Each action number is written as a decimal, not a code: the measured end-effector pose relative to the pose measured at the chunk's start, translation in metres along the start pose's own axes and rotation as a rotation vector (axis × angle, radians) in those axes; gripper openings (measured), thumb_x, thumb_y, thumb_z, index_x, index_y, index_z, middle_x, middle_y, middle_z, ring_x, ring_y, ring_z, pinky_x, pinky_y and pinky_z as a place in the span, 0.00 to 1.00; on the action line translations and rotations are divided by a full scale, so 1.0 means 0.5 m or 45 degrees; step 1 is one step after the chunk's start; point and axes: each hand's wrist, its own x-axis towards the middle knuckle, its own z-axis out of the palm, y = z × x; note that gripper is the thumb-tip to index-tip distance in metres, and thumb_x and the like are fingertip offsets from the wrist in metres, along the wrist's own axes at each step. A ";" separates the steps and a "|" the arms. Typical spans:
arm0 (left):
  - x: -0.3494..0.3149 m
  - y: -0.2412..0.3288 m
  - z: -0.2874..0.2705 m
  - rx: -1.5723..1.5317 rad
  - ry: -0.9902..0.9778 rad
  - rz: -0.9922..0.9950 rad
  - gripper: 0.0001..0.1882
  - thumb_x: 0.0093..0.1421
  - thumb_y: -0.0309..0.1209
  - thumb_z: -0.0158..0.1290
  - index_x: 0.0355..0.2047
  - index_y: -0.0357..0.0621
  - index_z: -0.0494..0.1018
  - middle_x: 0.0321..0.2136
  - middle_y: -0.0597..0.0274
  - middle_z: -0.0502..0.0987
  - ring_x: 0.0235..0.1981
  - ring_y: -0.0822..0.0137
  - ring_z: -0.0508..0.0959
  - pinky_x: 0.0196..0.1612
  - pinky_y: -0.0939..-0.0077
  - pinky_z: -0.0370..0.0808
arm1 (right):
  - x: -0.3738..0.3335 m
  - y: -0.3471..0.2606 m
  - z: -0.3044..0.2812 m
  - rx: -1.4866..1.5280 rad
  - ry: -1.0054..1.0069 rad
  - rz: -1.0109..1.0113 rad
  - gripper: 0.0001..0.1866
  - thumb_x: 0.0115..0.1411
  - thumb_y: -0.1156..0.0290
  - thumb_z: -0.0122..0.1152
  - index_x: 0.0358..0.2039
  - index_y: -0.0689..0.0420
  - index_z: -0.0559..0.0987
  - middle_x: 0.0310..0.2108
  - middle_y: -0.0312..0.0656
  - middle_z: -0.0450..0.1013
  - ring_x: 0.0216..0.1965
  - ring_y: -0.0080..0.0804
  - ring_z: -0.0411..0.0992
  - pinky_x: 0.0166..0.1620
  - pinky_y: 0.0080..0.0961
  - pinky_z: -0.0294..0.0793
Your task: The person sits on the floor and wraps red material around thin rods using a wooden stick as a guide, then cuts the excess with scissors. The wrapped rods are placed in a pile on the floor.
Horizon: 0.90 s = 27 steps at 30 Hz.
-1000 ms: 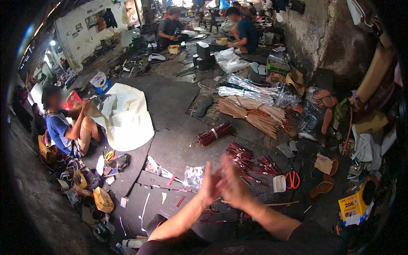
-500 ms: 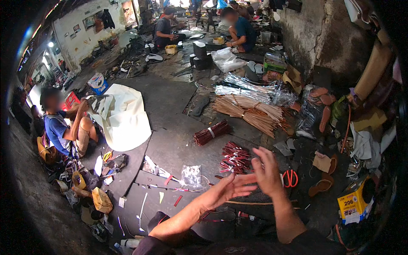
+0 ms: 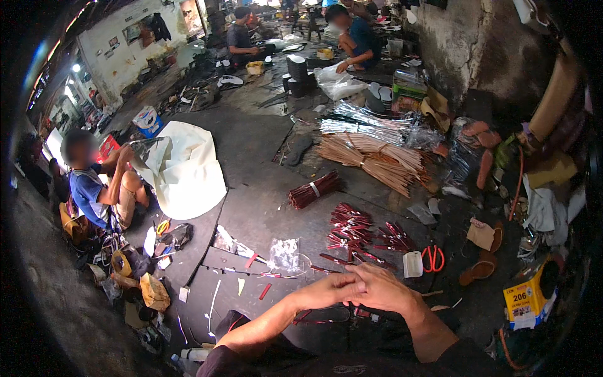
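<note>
My left hand (image 3: 326,290) and my right hand (image 3: 384,288) are clasped in front of me, with their fingers closed against each other. No thing shows in either one; the inner fingers are partly hidden. Just beyond them lies a loose pile of thin dark red strips (image 3: 349,227), with a smaller pile of strips (image 3: 396,239) to its right. Single strips reach close to my fingers. Farther off is a bundle of dark red strips (image 3: 314,191) with a white band round it. Right of my hands are a small white card-like piece (image 3: 412,264) and orange-handled scissors (image 3: 433,258).
On the left a seated person (image 3: 94,182) handles a large cream sheet (image 3: 188,169). Tan strips (image 3: 374,160) and silvery strips (image 3: 367,122) lie in bundles ahead. A yellow box (image 3: 526,298) and sandals (image 3: 480,267) are on the right. Two people sit farther back.
My hands were raised and apart, with fingers spread; they have come down and together. The smaller strip pile and the white piece, mostly hidden before, show now. A person at the back now reaches to clear plastic.
</note>
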 end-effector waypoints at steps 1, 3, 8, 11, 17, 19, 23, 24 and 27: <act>0.002 0.005 0.010 0.075 0.001 0.026 0.26 0.70 0.52 0.40 0.51 0.44 0.72 0.37 0.61 0.76 0.38 0.71 0.75 0.42 0.75 0.72 | -0.003 0.007 0.005 -0.062 0.015 -0.022 0.38 0.48 0.62 0.71 0.57 0.64 0.67 0.48 0.54 0.70 0.50 0.54 0.69 0.51 0.43 0.70; 0.001 0.009 0.017 0.171 -0.084 -0.092 0.26 0.69 0.52 0.42 0.52 0.44 0.73 0.38 0.58 0.78 0.41 0.68 0.77 0.44 0.71 0.73 | -0.009 0.020 0.014 -0.185 0.046 -0.064 0.40 0.45 0.63 0.71 0.58 0.63 0.66 0.49 0.54 0.69 0.50 0.53 0.70 0.51 0.41 0.70; -0.020 0.022 0.046 0.280 0.029 -0.073 0.29 0.67 0.54 0.46 0.56 0.43 0.70 0.52 0.50 0.76 0.52 0.54 0.76 0.54 0.60 0.70 | -0.018 0.031 0.050 -0.164 -0.044 -0.077 0.40 0.45 0.65 0.70 0.58 0.63 0.66 0.48 0.54 0.69 0.50 0.53 0.69 0.51 0.42 0.70; -0.026 0.030 0.045 0.272 0.047 -0.021 0.28 0.68 0.53 0.45 0.55 0.43 0.71 0.47 0.51 0.78 0.48 0.57 0.77 0.53 0.62 0.71 | -0.022 0.018 0.048 -0.138 -0.040 -0.006 0.39 0.46 0.66 0.69 0.58 0.62 0.66 0.48 0.54 0.69 0.50 0.54 0.69 0.51 0.42 0.70; -0.025 0.010 0.020 0.293 -0.109 0.073 0.25 0.70 0.49 0.42 0.55 0.41 0.70 0.39 0.55 0.78 0.42 0.64 0.75 0.48 0.67 0.71 | -0.011 -0.015 0.027 -0.120 -0.059 0.081 0.40 0.45 0.66 0.70 0.59 0.62 0.66 0.48 0.54 0.69 0.51 0.54 0.68 0.53 0.43 0.69; -0.029 0.000 0.013 0.232 -0.186 0.020 0.25 0.71 0.47 0.41 0.57 0.42 0.68 0.40 0.56 0.78 0.42 0.65 0.75 0.49 0.69 0.71 | -0.011 -0.019 0.023 -0.113 -0.083 0.100 0.41 0.44 0.66 0.71 0.59 0.62 0.66 0.49 0.55 0.69 0.52 0.54 0.68 0.54 0.43 0.68; -0.039 -0.003 0.012 0.126 -0.161 -0.104 0.23 0.72 0.43 0.39 0.62 0.44 0.64 0.41 0.58 0.76 0.42 0.67 0.75 0.49 0.71 0.71 | -0.017 -0.014 0.018 -0.128 -0.076 0.117 0.41 0.46 0.64 0.70 0.60 0.62 0.66 0.50 0.56 0.69 0.53 0.54 0.68 0.55 0.43 0.68; -0.034 -0.009 0.010 0.077 -0.175 -0.057 0.22 0.72 0.39 0.39 0.62 0.42 0.64 0.42 0.59 0.76 0.41 0.69 0.74 0.48 0.72 0.71 | -0.017 -0.012 0.016 -0.134 -0.079 0.132 0.40 0.47 0.63 0.70 0.60 0.62 0.66 0.51 0.56 0.69 0.53 0.54 0.68 0.55 0.43 0.67; -0.035 -0.019 0.006 -0.054 -0.101 0.032 0.21 0.71 0.31 0.42 0.61 0.39 0.64 0.43 0.61 0.76 0.39 0.73 0.74 0.45 0.77 0.72 | -0.007 -0.014 0.010 -0.065 -0.016 0.177 0.40 0.50 0.57 0.69 0.59 0.63 0.66 0.51 0.57 0.69 0.53 0.54 0.68 0.57 0.43 0.66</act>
